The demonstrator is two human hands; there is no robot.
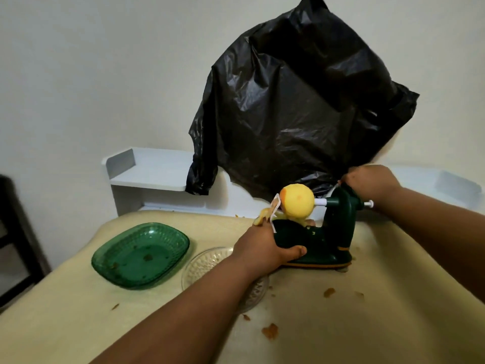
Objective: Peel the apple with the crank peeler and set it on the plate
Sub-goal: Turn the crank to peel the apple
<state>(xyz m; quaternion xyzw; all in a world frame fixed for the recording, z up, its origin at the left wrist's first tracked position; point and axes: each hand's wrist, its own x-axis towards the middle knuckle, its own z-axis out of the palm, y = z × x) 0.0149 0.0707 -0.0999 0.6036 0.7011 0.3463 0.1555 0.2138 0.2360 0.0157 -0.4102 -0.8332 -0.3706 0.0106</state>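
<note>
Head cam: apple [298, 203] is on the spindle of the dark green crank peeler [328, 232], mostly bare and yellow, a little skin left at its left end by the white blade arm [275, 210]. A strip of peel [262, 215] hangs off that end. Peeler sits near the table's [78, 324] far edge, right of centre. I see the left hand [262, 245] gripping the peeler base, thumb curled along its near side. Right hand [370, 181] is closed around the crank handle, behind the peeler body. Clear glass plate [207, 264] lies just left of the peeler, partly under the left forearm. Green dish [141, 254] sits further left, crumbs in it. Peel scraps [270, 331] scattered near the right side of the table. Black plastic bag [296, 106] hangs on the wall behind.
</note>
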